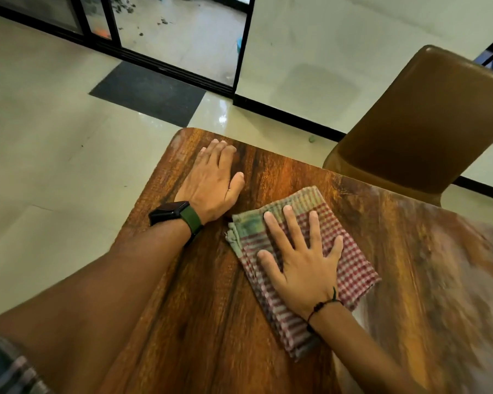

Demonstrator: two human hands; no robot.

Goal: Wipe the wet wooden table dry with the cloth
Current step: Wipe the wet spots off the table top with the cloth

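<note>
A folded red-and-white checked cloth (350,260) with a greenish end lies flat on the dark wooden table (199,294). My right hand (296,260) presses down on the cloth with fingers spread, a dark cord bracelet at the wrist. My left hand (211,180) rests palm down on the bare wood near the table's far left corner, just left of the cloth, fingers together, a black watch with a green strap on the wrist. The right part of the tabletop looks pale and blurred.
A brown chair (416,123) stands at the far right side of the table. Beyond the table's left and far edges lies a cream tiled floor (54,166) with a dark doormat (148,91) before a black-framed sliding door (182,38).
</note>
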